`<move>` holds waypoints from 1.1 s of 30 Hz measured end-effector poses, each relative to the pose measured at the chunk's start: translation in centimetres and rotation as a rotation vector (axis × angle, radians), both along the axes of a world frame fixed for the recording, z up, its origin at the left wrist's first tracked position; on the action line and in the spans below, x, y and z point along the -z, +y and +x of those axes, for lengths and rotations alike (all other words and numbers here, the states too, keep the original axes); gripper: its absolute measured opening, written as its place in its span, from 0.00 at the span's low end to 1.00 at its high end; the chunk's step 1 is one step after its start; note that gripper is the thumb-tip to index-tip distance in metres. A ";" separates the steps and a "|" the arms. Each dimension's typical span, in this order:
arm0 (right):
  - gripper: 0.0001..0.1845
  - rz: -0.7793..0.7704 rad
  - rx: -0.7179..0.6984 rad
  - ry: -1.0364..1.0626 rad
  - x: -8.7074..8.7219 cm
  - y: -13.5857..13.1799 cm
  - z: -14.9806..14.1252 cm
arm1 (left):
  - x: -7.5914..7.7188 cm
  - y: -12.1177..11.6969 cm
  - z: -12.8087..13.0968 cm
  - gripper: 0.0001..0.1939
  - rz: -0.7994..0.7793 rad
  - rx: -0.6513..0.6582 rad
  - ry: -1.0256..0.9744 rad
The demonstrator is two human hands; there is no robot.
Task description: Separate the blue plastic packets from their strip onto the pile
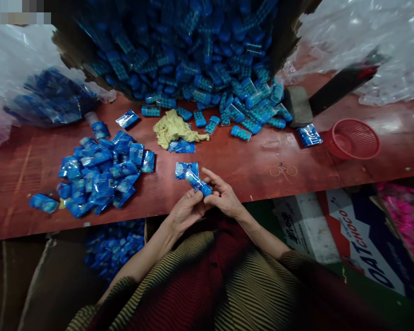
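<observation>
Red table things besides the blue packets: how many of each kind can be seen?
Red basket: 1
Yellow cloth: 1
Rubber bands: 2
Grey block: 1
Total: 5
Both hands, left hand and right hand, hold one blue packet.

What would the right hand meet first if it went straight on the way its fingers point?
Probably the blue packet lying flat on the table just beyond the right hand, past the blue tube both hands hold; depth is unclear.

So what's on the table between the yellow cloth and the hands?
Head view: two flat blue packets beside the yellow cloth, another blue packet near the hands.
</observation>
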State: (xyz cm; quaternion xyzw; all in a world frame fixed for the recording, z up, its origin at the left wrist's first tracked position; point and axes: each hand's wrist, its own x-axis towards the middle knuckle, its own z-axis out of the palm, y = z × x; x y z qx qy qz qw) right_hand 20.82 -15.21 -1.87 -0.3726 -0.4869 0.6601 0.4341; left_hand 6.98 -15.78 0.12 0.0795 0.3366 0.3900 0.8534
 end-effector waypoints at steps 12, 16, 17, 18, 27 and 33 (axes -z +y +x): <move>0.18 0.096 0.300 -0.261 0.7 -0.7 -1.5 | 0.4 -0.2 0.9 0.17 0.070 -0.101 0.184; 0.14 -0.049 0.272 -0.199 0.2 0.0 -1.0 | 0.3 -0.1 0.3 0.16 0.106 -0.097 0.266; 0.14 -0.083 0.264 -0.175 0.1 0.1 -0.9 | 0.3 0.0 0.1 0.16 0.099 -0.099 0.302; 0.15 -0.102 0.262 -0.150 0.1 0.1 -0.9 | 0.3 0.0 0.0 0.16 0.089 -0.106 0.336; 0.19 -0.141 0.310 -0.044 0.3 0.1 -1.4 | 0.8 0.3 -0.6 0.17 0.065 -0.148 0.408; 0.16 -0.165 0.218 -0.020 -0.1 0.3 -0.9 | 1.0 0.4 -1.0 0.17 0.094 -0.091 0.329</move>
